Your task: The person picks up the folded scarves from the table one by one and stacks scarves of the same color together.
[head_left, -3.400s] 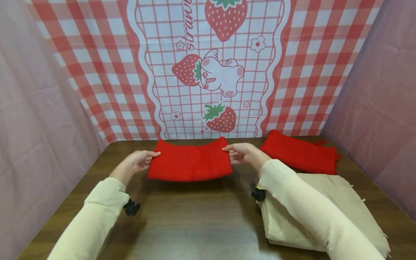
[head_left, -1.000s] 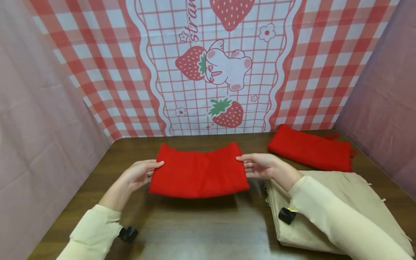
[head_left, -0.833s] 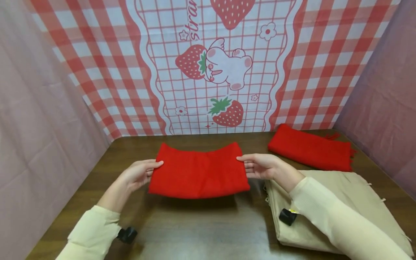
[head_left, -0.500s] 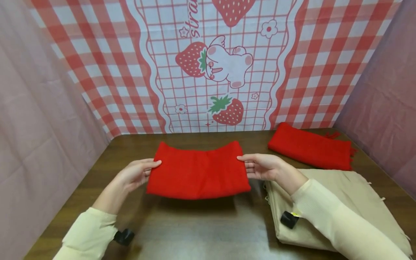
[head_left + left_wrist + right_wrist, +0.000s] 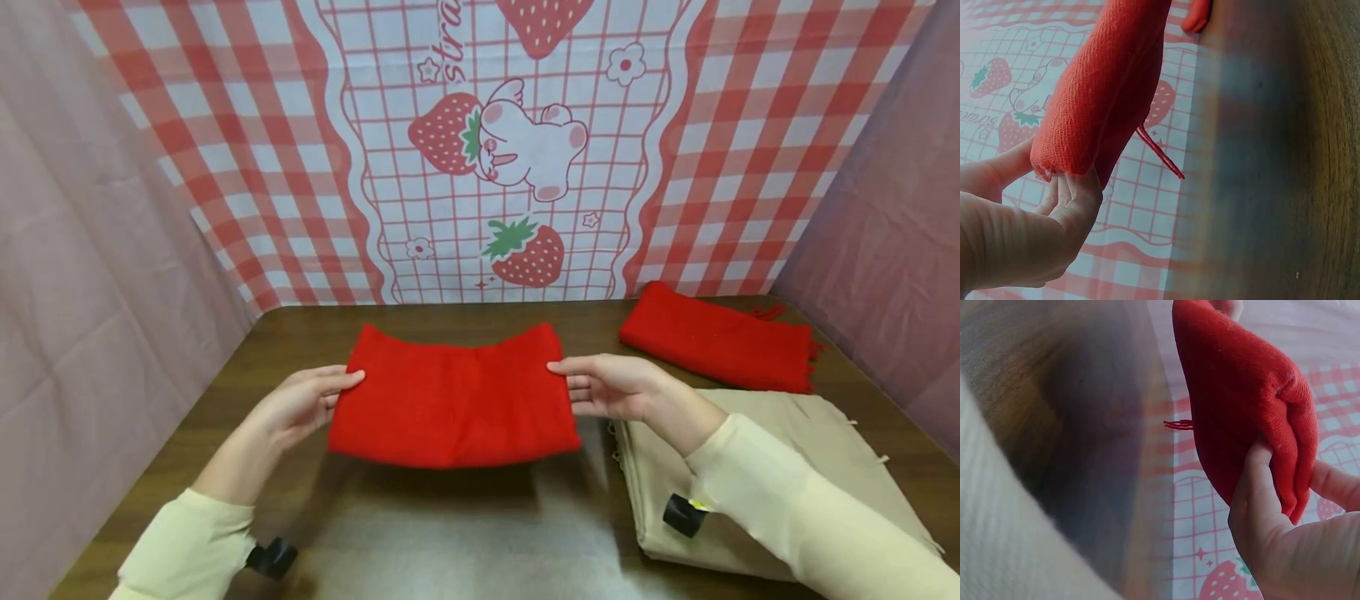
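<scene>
A folded red knitted cloth [image 5: 453, 404] hangs above the table between both hands, sagging in the middle. The left hand [image 5: 300, 404] pinches its left edge, thumb on top and fingers beneath. On the right edge, the right hand [image 5: 615, 387] pinches in the same way. In the left wrist view, the left hand [image 5: 1029, 225] grips the end of the cloth [image 5: 1104, 87], and a few red fringe strands hang below. Several folded layers of the cloth [image 5: 1241, 394] show in the right wrist view between thumb and fingers of the right hand [image 5: 1291, 531].
A second folded red cloth with fringe [image 5: 716, 337] lies at the back right. In front of it a folded beige cloth [image 5: 787, 450] lies partly under the right forearm. The brown wooden table [image 5: 442, 542] meets a strawberry-patterned curtain [image 5: 300, 167] at the back.
Both hands and the red cloth appear nearer and lower in the head view than at first. Lately the left hand has moved a little left, stretching the cloth wider; the view has also shifted.
</scene>
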Action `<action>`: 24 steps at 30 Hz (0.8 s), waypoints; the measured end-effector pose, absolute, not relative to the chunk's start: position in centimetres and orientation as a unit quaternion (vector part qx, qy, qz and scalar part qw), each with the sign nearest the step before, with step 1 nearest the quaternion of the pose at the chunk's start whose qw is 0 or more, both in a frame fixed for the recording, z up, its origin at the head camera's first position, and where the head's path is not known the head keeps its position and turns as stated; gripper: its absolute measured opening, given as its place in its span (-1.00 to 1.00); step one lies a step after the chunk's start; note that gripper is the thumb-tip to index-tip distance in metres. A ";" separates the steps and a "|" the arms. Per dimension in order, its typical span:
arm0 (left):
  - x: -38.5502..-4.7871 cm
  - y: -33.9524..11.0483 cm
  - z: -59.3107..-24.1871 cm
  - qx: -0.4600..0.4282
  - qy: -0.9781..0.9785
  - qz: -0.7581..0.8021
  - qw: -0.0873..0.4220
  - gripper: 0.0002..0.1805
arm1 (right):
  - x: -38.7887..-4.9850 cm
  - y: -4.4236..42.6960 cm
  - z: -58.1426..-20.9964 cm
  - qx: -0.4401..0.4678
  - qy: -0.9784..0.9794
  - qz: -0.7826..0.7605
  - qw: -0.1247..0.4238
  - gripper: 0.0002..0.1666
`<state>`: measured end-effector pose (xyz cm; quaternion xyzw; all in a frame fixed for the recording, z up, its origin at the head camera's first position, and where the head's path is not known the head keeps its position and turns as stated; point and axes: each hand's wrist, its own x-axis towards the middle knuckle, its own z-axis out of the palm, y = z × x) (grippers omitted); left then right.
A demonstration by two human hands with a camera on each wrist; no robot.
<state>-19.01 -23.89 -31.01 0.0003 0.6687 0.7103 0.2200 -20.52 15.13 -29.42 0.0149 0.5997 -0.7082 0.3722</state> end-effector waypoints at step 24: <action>-16.6 -23.5 -30.6 -0.004 0.681 0.696 0.229 -0.41 | -17.9 16.0 -27.9 -0.036 0.691 -0.618 0.372 -0.69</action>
